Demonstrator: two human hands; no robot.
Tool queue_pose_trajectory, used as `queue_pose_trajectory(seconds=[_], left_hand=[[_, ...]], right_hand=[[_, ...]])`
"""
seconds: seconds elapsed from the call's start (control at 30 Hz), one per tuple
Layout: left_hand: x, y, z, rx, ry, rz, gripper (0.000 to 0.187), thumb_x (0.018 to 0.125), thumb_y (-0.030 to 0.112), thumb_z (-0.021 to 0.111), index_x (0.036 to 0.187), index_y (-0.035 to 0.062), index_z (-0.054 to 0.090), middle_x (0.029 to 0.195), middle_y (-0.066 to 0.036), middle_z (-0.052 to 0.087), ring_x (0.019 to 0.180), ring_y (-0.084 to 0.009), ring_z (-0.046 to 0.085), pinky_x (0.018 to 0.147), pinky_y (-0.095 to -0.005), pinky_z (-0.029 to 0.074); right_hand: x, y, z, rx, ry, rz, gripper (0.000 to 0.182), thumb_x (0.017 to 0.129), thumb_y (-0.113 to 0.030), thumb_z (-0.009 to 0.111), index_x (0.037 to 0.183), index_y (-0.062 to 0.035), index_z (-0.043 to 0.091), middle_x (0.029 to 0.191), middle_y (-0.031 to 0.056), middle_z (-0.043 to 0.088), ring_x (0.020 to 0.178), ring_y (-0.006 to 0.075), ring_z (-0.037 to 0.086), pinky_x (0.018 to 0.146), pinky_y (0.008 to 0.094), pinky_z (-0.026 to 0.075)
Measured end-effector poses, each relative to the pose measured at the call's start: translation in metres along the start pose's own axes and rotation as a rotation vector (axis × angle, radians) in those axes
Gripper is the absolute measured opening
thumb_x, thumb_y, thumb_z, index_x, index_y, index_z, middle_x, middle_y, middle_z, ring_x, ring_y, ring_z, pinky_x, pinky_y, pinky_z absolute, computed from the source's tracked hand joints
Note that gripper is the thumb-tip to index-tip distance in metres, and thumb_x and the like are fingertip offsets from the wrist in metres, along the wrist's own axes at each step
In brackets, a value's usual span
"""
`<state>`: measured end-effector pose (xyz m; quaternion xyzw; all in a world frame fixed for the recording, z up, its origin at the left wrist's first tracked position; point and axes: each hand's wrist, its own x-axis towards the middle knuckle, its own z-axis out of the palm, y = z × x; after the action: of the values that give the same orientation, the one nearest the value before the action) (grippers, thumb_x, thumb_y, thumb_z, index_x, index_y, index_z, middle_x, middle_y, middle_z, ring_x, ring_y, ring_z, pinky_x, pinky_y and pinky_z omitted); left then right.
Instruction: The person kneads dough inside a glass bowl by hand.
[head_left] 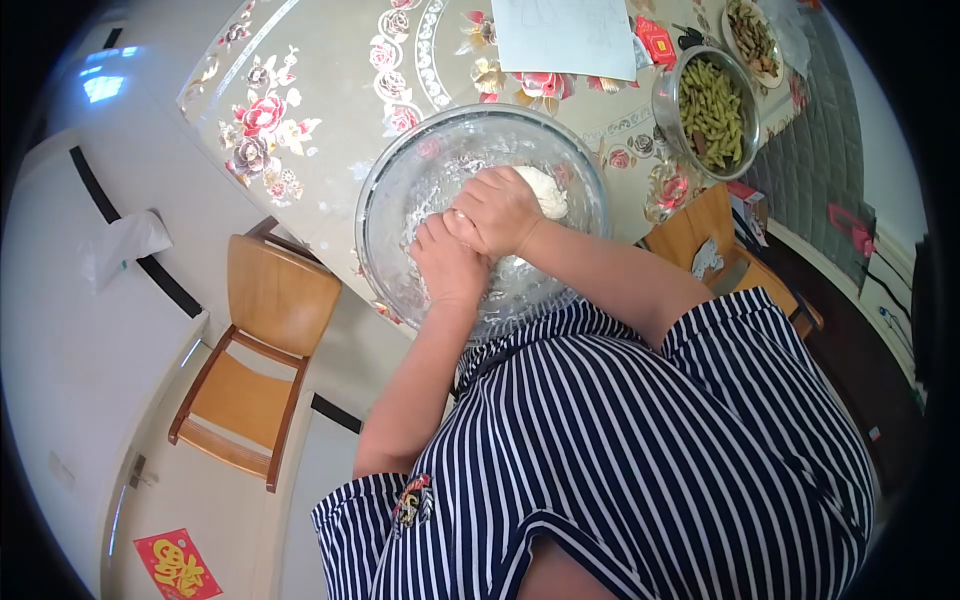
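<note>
Inside a large clear bowl (372,215), my two hands are pressed together with curled fingers. My right hand (498,208) is closed, slightly farther from me and overlapping my left. Against its fingers rests my left hand (448,262), also closed. What lies between the palms is hidden; a whitish smear shows where the fingers meet. Pale dough (545,192) sits in the bowl beside my right hand and wrist, partly covered by them. White floury residue streaks the bowl's walls and bottom.
The bowl stands at the near edge of a table with a floral cloth (330,60). A sheet of paper (565,40) lies beyond it. Right of that are a metal pot (663,115) of green pods and a plate (733,45) of food. Wooden chairs (280,295) flank the table.
</note>
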<state>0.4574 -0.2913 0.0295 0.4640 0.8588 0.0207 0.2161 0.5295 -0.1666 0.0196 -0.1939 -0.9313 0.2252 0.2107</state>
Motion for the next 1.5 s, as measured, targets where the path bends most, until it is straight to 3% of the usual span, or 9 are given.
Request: queue_pose_trajectory(seconds=[0.23,0.33,0.43,0.47,0.53,0.63,0.87,1.1,1.5], left_hand=[[0.031,-0.002,-0.035,-0.255,-0.119,-0.078,0.093,0.060,0.060,0.093,0.125,0.0038,0.056,0.109,-0.015,0.068,0.106,-0.0341,0.065,0.089,-0.0450,0.054],[0.046,-0.012,-0.045,-0.318,-0.275,-0.033,0.098,0.062,0.061,0.093,0.130,0.0018,0.054,0.113,-0.017,0.068,0.111,-0.0379,0.064,0.093,-0.0454,0.054],[0.032,0.003,-0.065,-0.018,-0.060,0.017,0.096,0.067,0.050,0.093,0.136,-0.0020,0.050,0.117,-0.021,0.065,0.113,-0.0440,0.061,0.096,-0.0476,0.053],[0.023,0.003,-0.066,-0.022,-0.055,0.024,0.096,0.067,0.050,0.093,0.136,-0.0020,0.050,0.117,-0.021,0.065,0.113,-0.0440,0.061,0.096,-0.0476,0.053],[0.005,-0.003,-0.071,-0.027,0.130,0.270,0.093,0.070,0.031,0.092,0.142,-0.0057,0.045,0.123,-0.025,0.059,0.117,-0.0454,0.057,0.101,-0.0496,0.049],[-0.017,-0.013,-0.080,-0.412,0.172,0.224,0.077,0.074,0.020,0.085,0.137,-0.0042,0.049,0.129,-0.026,0.056,0.121,-0.0423,0.055,0.103,-0.0476,0.048],[-0.012,-0.027,-0.021,-0.062,0.258,0.280,0.051,0.084,0.011,0.069,0.131,-0.0003,0.053,0.121,-0.021,0.059,0.117,-0.0402,0.056,0.101,-0.0488,0.047],[0.035,-0.030,-0.027,-0.029,0.119,0.144,0.036,0.081,0.021,0.077,0.106,0.0082,0.055,0.103,-0.012,0.059,0.101,-0.0346,0.060,0.087,-0.0477,0.050],[0.034,-0.030,-0.039,-0.108,0.077,0.047,0.055,0.077,0.040,0.086,0.106,0.0025,0.058,0.108,-0.016,0.064,0.104,-0.0366,0.066,0.084,-0.0466,0.055]], right_hand=[[0.039,0.009,0.021,-0.068,-0.325,0.282,0.031,0.091,-0.035,0.058,0.080,-0.0111,0.075,0.087,0.0117,0.074,0.087,0.0322,0.069,0.083,0.0445,0.052],[0.063,0.001,0.003,0.006,-0.626,0.504,0.043,0.097,-0.038,0.047,0.097,-0.0079,0.079,0.102,0.0163,0.077,0.103,0.0312,0.070,0.100,0.0490,0.049],[0.068,0.001,-0.021,0.273,-0.526,0.747,0.041,0.096,-0.037,0.051,0.103,-0.0051,0.076,0.111,0.0183,0.074,0.109,0.0339,0.066,0.101,0.0530,0.048],[0.064,-0.002,-0.022,0.266,-0.520,0.748,0.041,0.096,-0.037,0.051,0.103,-0.0051,0.076,0.111,0.0183,0.074,0.109,0.0339,0.066,0.101,0.0530,0.048],[0.058,-0.024,-0.029,0.052,0.008,0.628,0.033,0.094,-0.034,0.058,0.110,-0.0099,0.075,0.120,0.0172,0.070,0.113,0.0380,0.063,0.101,0.0510,0.046],[0.007,-0.047,-0.018,-0.102,-0.055,0.435,0.033,0.092,-0.030,0.061,0.116,-0.0086,0.073,0.126,0.0145,0.066,0.119,0.0321,0.058,0.106,0.0514,0.040],[-0.028,-0.046,0.001,-0.193,0.071,0.124,0.025,0.086,-0.026,0.065,0.104,-0.0098,0.072,0.105,0.0056,0.069,0.101,0.0229,0.062,0.102,0.0480,0.041],[0.022,0.000,0.019,-0.168,0.010,0.106,0.019,0.081,-0.031,0.066,0.067,-0.0172,0.066,0.073,0.0011,0.064,0.075,0.0229,0.062,0.075,0.0409,0.045],[0.068,-0.005,0.001,-0.018,-0.575,0.520,0.042,0.093,-0.037,0.048,0.089,-0.0095,0.078,0.103,0.0177,0.076,0.097,0.0359,0.072,0.088,0.0477,0.050]])
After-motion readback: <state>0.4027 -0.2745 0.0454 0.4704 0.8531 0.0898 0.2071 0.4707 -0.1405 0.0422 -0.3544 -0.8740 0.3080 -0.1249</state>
